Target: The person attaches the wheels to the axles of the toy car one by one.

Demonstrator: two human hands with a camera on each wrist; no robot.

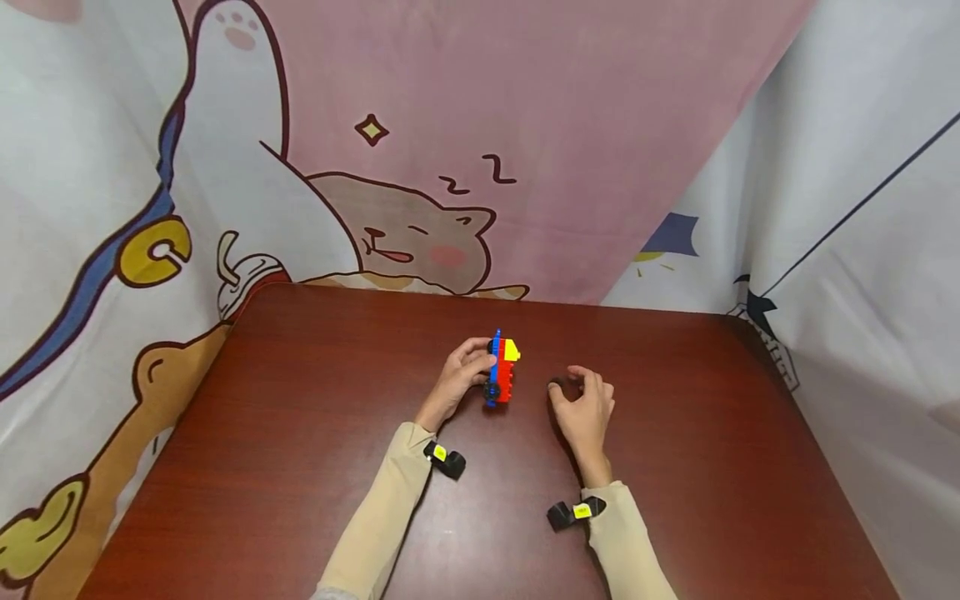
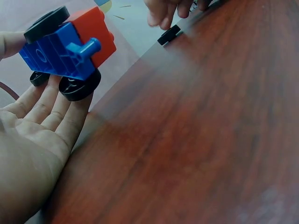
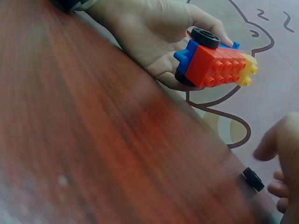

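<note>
My left hand (image 1: 456,379) grips a toy block car (image 1: 504,375) between thumb and fingers, raised above the tabletop. It has a blue base (image 2: 60,53), a red block body (image 3: 212,65) and a yellow block (image 3: 248,70) at one end. Three black wheels show on it in the left wrist view. A loose black wheel (image 3: 253,179) stands at the table by my right hand (image 1: 587,410). The right thumb (image 3: 268,149) and fingers are spread apart around the wheel, with gaps visible between them in the right wrist view.
Both hands work over a dark reddish-brown wooden table (image 1: 300,483). Behind it hangs a cloth with a cartoon cat (image 1: 435,242), and white cloth (image 1: 862,292) hangs at the right. A black wrist camera (image 1: 446,460) is strapped to the left sleeve, another (image 1: 576,512) to the right.
</note>
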